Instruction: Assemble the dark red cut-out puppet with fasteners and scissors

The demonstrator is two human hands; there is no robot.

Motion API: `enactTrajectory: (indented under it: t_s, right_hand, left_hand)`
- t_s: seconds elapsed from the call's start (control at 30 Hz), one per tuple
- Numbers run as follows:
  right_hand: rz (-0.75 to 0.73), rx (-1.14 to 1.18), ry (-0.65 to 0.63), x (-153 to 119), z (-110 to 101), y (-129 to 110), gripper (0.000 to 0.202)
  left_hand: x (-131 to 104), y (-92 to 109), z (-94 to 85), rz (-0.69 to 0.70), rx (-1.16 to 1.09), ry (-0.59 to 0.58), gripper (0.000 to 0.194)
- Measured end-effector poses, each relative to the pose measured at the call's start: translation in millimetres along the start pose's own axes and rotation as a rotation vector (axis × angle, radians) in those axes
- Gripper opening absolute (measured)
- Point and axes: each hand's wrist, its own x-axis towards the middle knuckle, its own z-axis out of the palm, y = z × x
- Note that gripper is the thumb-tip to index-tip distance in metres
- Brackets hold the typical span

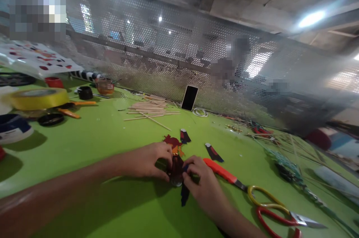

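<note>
A flat cut-out figure (173, 142) with a dark red head and orange trim lies on the green table in front of me. My left hand (157, 160) is closed in a pinch at the left edge of its dark body. Against the body's right side, my right hand (202, 178) pinches a dark blue cut-out piece (184, 194), whose lower end points toward me. Fingers partly hide where the piece and figure meet. Two similar dark cut-outs with white ends, one (185, 136) near the head and another (214, 152) farther right, lie flat.
An orange-handled cutter (221, 171) and red-and-yellow scissors (276, 208) lie right of my right hand. Thin wooden sticks (151, 108) and a propped phone (189, 98) are behind. Yellow tape (40, 98) and a glass jar (104, 86) stand left. A perforated screen (157, 55) borders the table.
</note>
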Motion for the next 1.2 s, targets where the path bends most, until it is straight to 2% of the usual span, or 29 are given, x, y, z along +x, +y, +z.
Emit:
enactTrajectory:
  t_s: [0.1, 0.4, 0.6, 0.77, 0.87, 0.97, 1.13, 1.2]
  right_hand:
    - [0.052, -0.026, -0.029, 1, 0, -1, 0.021]
    - [0.054, -0.106, -0.048, 3, 0, 2, 0.018]
    - [0.112, -0.185, -0.045, 15, 1, 2, 0.023]
    - [0.11, -0.247, -0.092, 26, 3, -1, 0.021]
    - [0.115, -0.287, -0.092, 30, 6, -5, 0.019]
    - [0.139, -0.3, -0.063, 33, 8, -7, 0.017]
    - [0.105, -0.223, -0.039, 32, 10, -5, 0.017]
    - [0.079, -0.196, -0.034, 31, 10, -3, 0.016]
  left_hand:
    - [0, -2, 0.4, 0.018, 0.009, 0.002, 0.016]
    - [1, -6, 2.3, -0.003, 0.045, 0.03, 0.023]
    - [1, -11, 2.9, -0.064, 0.085, 0.074, 0.044]
    - [1, -10, 3.4, -0.056, 0.013, 0.081, 0.051]
    - [1, -7, 3.1, -0.071, 0.012, 0.123, 0.067]
    - [0, -5, 2.1, -0.082, -0.016, 0.114, 0.079]
    - [-1, -6, 2.0, -0.11, -0.032, 0.071, 0.067]
    - [-1, -6, 2.8, -0.119, -0.052, 0.082, 0.068]
